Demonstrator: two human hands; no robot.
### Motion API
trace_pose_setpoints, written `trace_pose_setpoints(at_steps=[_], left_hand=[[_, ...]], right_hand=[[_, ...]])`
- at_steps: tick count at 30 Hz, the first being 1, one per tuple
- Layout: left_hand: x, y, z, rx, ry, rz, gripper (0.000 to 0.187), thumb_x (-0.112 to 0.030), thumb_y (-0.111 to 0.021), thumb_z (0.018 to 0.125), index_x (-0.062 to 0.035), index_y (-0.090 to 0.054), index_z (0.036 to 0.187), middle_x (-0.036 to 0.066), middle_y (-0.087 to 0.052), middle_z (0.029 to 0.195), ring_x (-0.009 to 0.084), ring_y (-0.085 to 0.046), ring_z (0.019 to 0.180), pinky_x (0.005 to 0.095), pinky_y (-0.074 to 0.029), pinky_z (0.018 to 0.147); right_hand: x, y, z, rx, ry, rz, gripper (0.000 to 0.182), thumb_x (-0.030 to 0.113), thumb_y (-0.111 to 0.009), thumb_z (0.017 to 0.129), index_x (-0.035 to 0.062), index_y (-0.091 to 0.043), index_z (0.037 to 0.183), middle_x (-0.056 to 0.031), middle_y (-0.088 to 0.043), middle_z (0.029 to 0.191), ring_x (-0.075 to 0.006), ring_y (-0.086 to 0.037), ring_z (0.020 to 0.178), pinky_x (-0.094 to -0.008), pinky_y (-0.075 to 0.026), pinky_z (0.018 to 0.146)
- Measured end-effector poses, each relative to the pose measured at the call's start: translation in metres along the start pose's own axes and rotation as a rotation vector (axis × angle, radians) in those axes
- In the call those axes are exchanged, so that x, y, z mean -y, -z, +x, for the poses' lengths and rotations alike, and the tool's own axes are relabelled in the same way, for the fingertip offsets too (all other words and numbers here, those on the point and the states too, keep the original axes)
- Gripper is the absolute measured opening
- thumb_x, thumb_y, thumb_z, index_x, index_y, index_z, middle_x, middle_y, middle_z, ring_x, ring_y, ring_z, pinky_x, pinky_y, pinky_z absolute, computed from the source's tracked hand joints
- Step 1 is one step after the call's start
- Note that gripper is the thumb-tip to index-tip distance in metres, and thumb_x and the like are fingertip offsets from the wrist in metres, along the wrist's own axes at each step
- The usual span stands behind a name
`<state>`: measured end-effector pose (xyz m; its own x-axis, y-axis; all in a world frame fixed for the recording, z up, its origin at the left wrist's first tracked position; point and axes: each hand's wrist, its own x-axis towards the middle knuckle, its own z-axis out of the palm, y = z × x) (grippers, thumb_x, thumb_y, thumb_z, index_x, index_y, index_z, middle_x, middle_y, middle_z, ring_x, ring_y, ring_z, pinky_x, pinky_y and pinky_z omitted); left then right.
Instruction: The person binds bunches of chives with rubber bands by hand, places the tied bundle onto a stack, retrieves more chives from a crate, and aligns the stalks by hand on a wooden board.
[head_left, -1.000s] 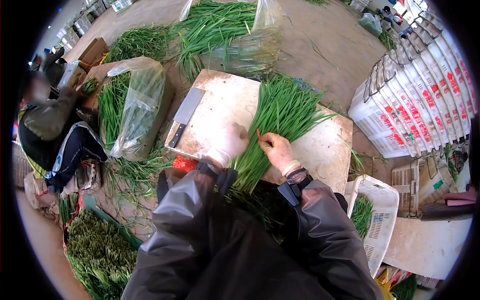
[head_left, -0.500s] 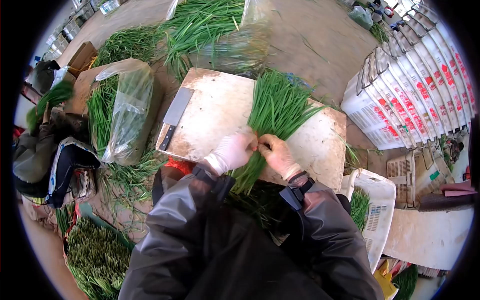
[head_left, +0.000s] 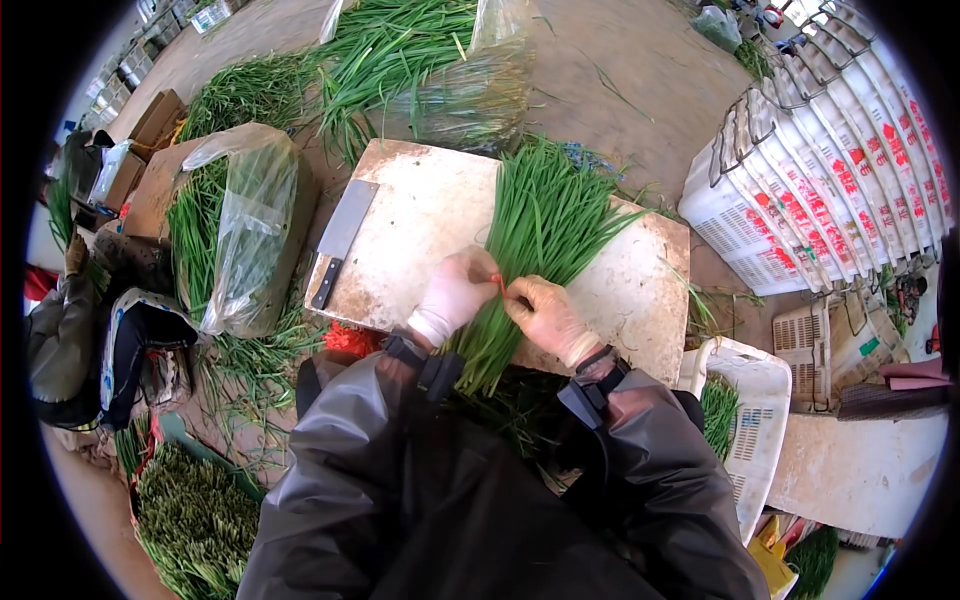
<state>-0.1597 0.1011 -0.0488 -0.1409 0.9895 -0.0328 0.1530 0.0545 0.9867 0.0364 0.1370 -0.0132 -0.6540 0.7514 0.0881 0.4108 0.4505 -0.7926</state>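
A bunch of garlic chives (head_left: 548, 215) lies across a stained white board (head_left: 420, 200), its stalk ends reaching over the near edge toward my lap. Around the stalks sits a thin red tie (head_left: 497, 281). My left hand (head_left: 457, 290), in a pale glove, is closed at the tie on the left side of the bunch. From the right, my right hand (head_left: 545, 313), also gloved, pinches the tie's other side over the stalks. On the board's left part rests a cleaver (head_left: 348, 222) with a black handle, apart from both hands.
Stacked white crates (head_left: 790, 190) stand at right, with a white basket (head_left: 755, 385) of greens nearer. Plastic-wrapped greens (head_left: 250, 235) are at left. More chives (head_left: 400, 60) are piled beyond the board. A co-worker (head_left: 65, 330) holds greens at far left. Red ties (head_left: 350, 338) lie by the board.
My hands have shifted slightly, and the red tie now shows between their fingertips. At far left, the co-worker's hand and greens have moved. The view has shifted a little.
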Motion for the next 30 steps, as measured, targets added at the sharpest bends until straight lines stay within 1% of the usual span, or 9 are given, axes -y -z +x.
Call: trace_pose_setpoints(at_steps=[2, 5, 8, 11, 14, 17, 26, 29, 30], left_hand=[[0.008, -0.002, 0.002, -0.037, 0.019, -0.031, 0.025, -0.001, -0.076, 0.079, -0.0045, -0.066, 0.101, 0.007, -0.071, 0.084, 0.0163, -0.069, 0.080, 0.0301, -0.056, 0.076], [-0.001, -0.002, -0.001, -0.063, 0.026, 0.007, 0.029, -0.001, -0.077, 0.078, -0.0036, -0.065, 0.104, 0.007, -0.071, 0.082, 0.0160, -0.069, 0.078, 0.0295, -0.056, 0.073], [-0.006, -0.004, -0.004, -0.084, 0.032, -0.029, 0.035, 0.005, -0.079, 0.079, -0.0033, -0.065, 0.109, 0.002, -0.067, 0.082, 0.0085, -0.061, 0.074, 0.0241, -0.053, 0.070], [-0.001, -0.003, -0.005, -0.110, 0.028, -0.033, 0.032, -0.002, -0.079, 0.077, -0.0029, -0.066, 0.106, 0.008, -0.072, 0.081, 0.0150, -0.068, 0.075, 0.0295, -0.056, 0.071], [0.000, -0.002, -0.005, -0.116, 0.022, -0.028, 0.034, -0.002, -0.079, 0.076, -0.0027, -0.066, 0.107, 0.008, -0.072, 0.081, 0.0150, -0.068, 0.075, 0.0295, -0.057, 0.071], [-0.004, -0.001, -0.005, -0.102, 0.045, 0.006, 0.037, 0.005, -0.080, 0.078, -0.0020, -0.065, 0.111, 0.004, -0.068, 0.083, 0.0095, -0.063, 0.074, 0.0249, -0.055, 0.071], [-0.011, 0.000, -0.011, -0.054, 0.042, 0.083, 0.039, 0.007, -0.077, 0.078, -0.0014, -0.064, 0.113, 0.005, -0.070, 0.084, 0.0110, -0.066, 0.076, 0.0258, -0.056, 0.072], [-0.015, 0.004, -0.012, 0.049, 0.058, 0.070, 0.041, 0.007, -0.076, 0.078, -0.0008, -0.064, 0.116, 0.005, -0.071, 0.087, 0.0114, -0.068, 0.079, 0.0256, -0.056, 0.075], [-0.012, 0.007, -0.011, 0.076, 0.055, 0.063, 0.041, 0.004, -0.076, 0.078, -0.0018, -0.065, 0.117, 0.006, -0.073, 0.088, 0.0136, -0.069, 0.080, 0.0271, -0.057, 0.076]], right_hand=[[0.001, 0.001, 0.001, 0.014, 0.004, -0.028, 0.012, 0.014, -0.070, 0.088, 0.0045, -0.067, 0.093, -0.0150, -0.067, 0.090, -0.0355, -0.067, 0.087, -0.0425, -0.054, 0.077], [0.004, 0.002, 0.002, 0.021, -0.012, -0.065, 0.012, 0.015, -0.069, 0.087, 0.0052, -0.067, 0.092, -0.0145, -0.067, 0.090, -0.0356, -0.067, 0.087, -0.0433, -0.054, 0.078], [0.004, 0.002, 0.003, 0.032, -0.010, -0.104, 0.012, 0.017, -0.068, 0.087, 0.0057, -0.067, 0.092, -0.0138, -0.068, 0.090, -0.0354, -0.067, 0.088, -0.0438, -0.054, 0.078], [0.004, 0.001, 0.004, 0.050, -0.010, -0.104, 0.012, 0.017, -0.068, 0.087, 0.0060, -0.067, 0.092, -0.0133, -0.068, 0.090, -0.0354, -0.067, 0.088, -0.0441, -0.054, 0.078], [0.006, 0.002, 0.004, 0.065, -0.009, -0.105, 0.013, 0.018, -0.068, 0.087, 0.0062, -0.068, 0.092, -0.0133, -0.068, 0.091, -0.0354, -0.068, 0.088, -0.0439, -0.054, 0.078], [0.005, 0.001, 0.004, 0.063, -0.027, -0.091, 0.013, 0.018, -0.068, 0.087, 0.0063, -0.069, 0.093, -0.0136, -0.069, 0.092, -0.0353, -0.068, 0.088, -0.0430, -0.055, 0.079], [-0.001, -0.004, 0.008, 0.035, -0.116, -0.074, 0.016, 0.019, -0.069, 0.086, 0.0055, -0.070, 0.095, -0.0140, -0.071, 0.097, -0.0351, -0.069, 0.093, -0.0423, -0.055, 0.081], [0.000, -0.007, 0.008, 0.016, -0.121, -0.095, 0.016, 0.020, -0.069, 0.086, 0.0060, -0.070, 0.095, -0.0136, -0.071, 0.097, -0.0353, -0.069, 0.093, -0.0428, -0.055, 0.082], [0.000, -0.008, 0.008, 0.013, -0.123, -0.103, 0.016, 0.020, -0.069, 0.086, 0.0062, -0.070, 0.095, -0.0134, -0.071, 0.097, -0.0354, -0.069, 0.093, -0.0429, -0.055, 0.082]])
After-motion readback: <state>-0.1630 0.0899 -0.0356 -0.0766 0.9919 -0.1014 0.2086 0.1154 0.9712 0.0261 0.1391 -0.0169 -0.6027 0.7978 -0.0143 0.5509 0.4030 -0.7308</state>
